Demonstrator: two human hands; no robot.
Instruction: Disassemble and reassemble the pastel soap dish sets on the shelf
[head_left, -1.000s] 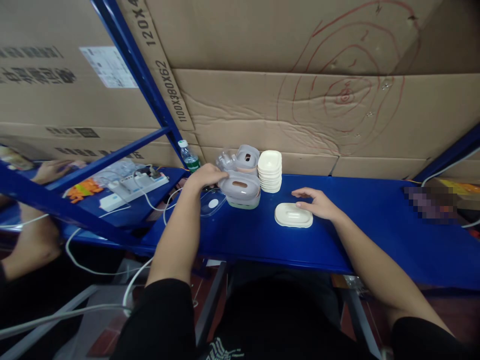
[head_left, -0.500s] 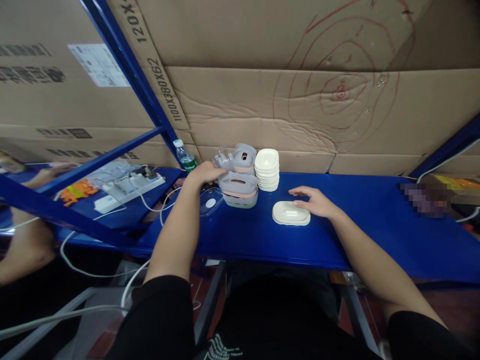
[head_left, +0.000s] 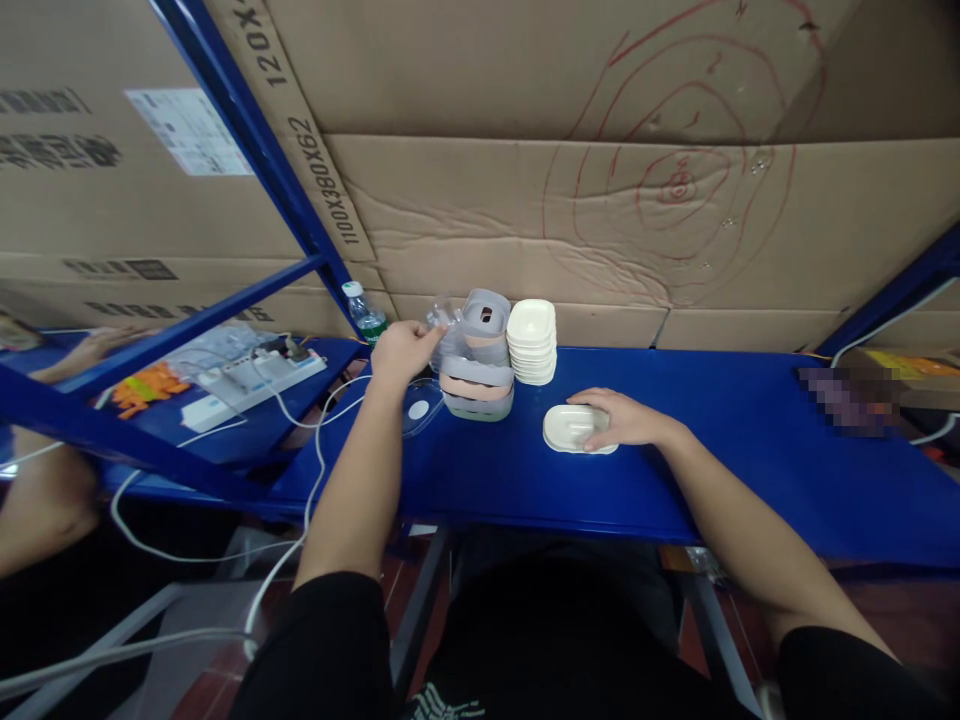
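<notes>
My left hand (head_left: 405, 350) is closed around the edge of a clear plastic piece (head_left: 450, 335), beside grey and peach containers (head_left: 477, 390) stacked on the blue table. A clear lid with a white round label (head_left: 418, 410) lies below that hand. To the right of the containers stands a stack of cream lids (head_left: 532, 340). My right hand (head_left: 619, 418) rests over the right part of a cream oval piece (head_left: 562, 428), thumb at its near side and fingers at its far side.
A green-labelled bottle (head_left: 364, 314) stands behind my left hand. Across the blue frame bar (head_left: 262, 300) are a power strip (head_left: 255, 385), orange pieces (head_left: 150, 388) and another person's arm (head_left: 52, 480). White cables hang at the left; cardboard stands behind.
My right hand has come down onto the cream oval piece. My left hand has shifted slightly, and the clear plastic piece now stands raised at its fingertips.
</notes>
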